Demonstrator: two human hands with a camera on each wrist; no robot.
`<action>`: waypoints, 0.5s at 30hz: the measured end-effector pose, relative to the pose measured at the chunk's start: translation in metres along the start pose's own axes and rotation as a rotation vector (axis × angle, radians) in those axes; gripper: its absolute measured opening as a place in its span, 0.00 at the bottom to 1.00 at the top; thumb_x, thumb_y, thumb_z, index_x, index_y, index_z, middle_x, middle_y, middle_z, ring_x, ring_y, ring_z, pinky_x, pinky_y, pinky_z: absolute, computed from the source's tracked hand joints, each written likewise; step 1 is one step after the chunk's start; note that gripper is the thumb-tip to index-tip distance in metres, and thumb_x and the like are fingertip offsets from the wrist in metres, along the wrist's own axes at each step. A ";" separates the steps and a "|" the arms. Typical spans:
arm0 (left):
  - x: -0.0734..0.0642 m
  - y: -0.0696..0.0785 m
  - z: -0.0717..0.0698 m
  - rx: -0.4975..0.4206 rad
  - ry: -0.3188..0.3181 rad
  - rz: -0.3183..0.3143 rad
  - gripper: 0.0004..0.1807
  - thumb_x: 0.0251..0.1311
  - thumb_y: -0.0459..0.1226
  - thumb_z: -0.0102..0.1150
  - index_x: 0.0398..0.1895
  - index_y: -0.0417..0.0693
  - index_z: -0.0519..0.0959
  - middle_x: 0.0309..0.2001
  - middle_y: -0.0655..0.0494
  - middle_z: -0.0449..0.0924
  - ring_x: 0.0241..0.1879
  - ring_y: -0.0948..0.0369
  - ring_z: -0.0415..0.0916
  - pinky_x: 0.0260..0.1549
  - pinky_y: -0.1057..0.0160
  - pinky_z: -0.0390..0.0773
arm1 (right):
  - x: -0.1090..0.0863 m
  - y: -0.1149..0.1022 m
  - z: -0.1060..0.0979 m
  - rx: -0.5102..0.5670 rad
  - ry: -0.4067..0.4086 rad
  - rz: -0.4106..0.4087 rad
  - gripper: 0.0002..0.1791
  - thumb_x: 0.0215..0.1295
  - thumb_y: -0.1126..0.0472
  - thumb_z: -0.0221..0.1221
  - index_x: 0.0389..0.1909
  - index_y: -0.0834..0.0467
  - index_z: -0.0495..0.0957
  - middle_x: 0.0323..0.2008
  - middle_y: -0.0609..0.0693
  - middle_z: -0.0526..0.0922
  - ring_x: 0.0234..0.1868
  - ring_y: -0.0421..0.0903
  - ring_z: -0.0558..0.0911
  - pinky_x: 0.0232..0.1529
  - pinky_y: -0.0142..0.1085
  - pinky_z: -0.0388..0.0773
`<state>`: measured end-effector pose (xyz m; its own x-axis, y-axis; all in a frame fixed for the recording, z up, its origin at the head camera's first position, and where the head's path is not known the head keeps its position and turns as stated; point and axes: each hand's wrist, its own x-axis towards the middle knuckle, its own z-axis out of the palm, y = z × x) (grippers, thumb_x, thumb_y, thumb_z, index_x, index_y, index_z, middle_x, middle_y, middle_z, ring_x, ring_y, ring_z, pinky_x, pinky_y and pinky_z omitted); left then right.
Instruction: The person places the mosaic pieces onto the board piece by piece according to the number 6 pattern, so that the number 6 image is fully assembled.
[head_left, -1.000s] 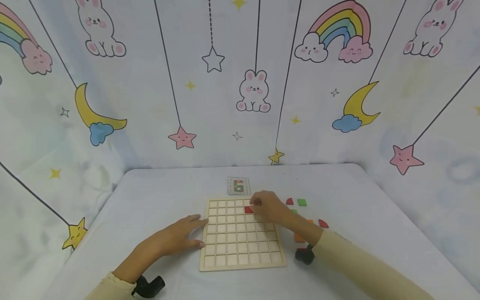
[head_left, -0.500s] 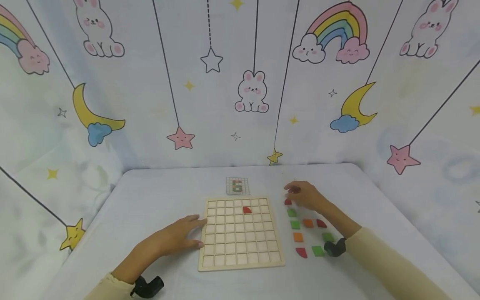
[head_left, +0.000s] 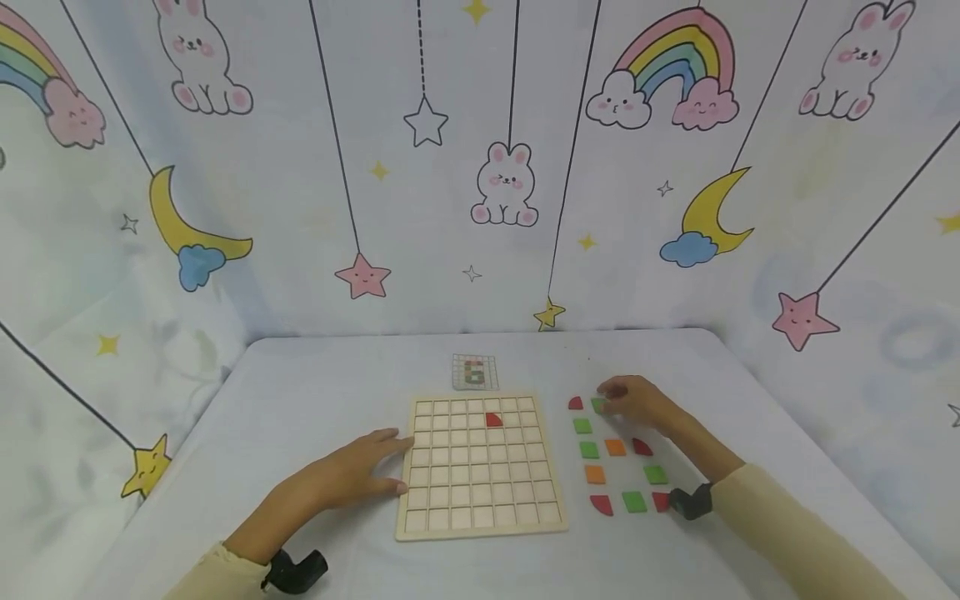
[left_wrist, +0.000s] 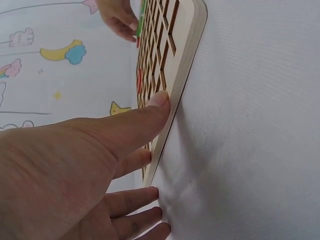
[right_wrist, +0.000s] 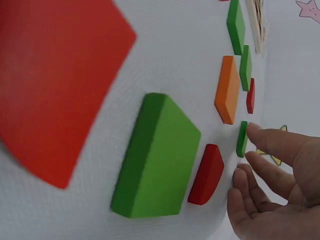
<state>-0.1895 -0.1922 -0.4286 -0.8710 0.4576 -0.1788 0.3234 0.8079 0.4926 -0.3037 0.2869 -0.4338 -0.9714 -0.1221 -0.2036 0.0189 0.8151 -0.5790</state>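
Note:
A wooden grid board [head_left: 480, 535] lies flat on the table, with a red quarter-circle tile [head_left: 493, 420] in one upper cell. My left hand [head_left: 360, 473] rests at the board's left edge; its thumb touches the rim in the left wrist view, fingers extended. Right of the board, my right hand [head_left: 637, 402] has thumb and forefinger at opposite edges of a green square tile [right_wrist: 242, 139], pinching it at the table surface. Another red quarter-circle tile [head_left: 575, 403] lies just left of that green one.
Several more tiles lie right of the board, including an orange square [head_left: 595, 474], a green square [head_left: 634, 502] and a red quarter-circle [head_left: 602, 505]. A pattern card [head_left: 475, 372] with a coloured figure lies behind the board. A patterned curtain [head_left: 420, 208] stands behind the table.
My right hand has left the red tile in the board's cell, moved right past the loose red tile and come down at the green square. My left hand has stayed put.

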 end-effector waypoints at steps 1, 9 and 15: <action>0.000 0.000 0.000 0.000 0.000 -0.001 0.41 0.67 0.52 0.70 0.78 0.44 0.69 0.78 0.32 0.62 0.77 0.34 0.60 0.74 0.32 0.63 | 0.000 0.000 0.001 -0.007 -0.001 0.002 0.25 0.70 0.57 0.67 0.65 0.61 0.79 0.62 0.63 0.81 0.59 0.59 0.79 0.63 0.57 0.80; 0.000 -0.001 0.001 0.007 0.003 0.002 0.40 0.68 0.52 0.69 0.78 0.45 0.69 0.78 0.33 0.62 0.77 0.35 0.60 0.74 0.32 0.63 | -0.001 -0.001 0.003 -0.047 -0.003 -0.006 0.23 0.69 0.59 0.68 0.63 0.61 0.81 0.57 0.61 0.83 0.55 0.56 0.80 0.58 0.53 0.83; -0.001 -0.002 0.001 0.005 0.001 -0.005 0.41 0.68 0.53 0.69 0.78 0.47 0.69 0.79 0.34 0.61 0.78 0.35 0.59 0.74 0.32 0.63 | 0.000 0.000 0.004 -0.042 0.003 -0.023 0.21 0.69 0.61 0.68 0.60 0.62 0.81 0.54 0.59 0.84 0.54 0.55 0.80 0.57 0.51 0.83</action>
<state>-0.1890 -0.1937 -0.4297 -0.8730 0.4530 -0.1808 0.3207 0.8123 0.4871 -0.3023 0.2845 -0.4371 -0.9721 -0.1395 -0.1887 -0.0131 0.8351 -0.5499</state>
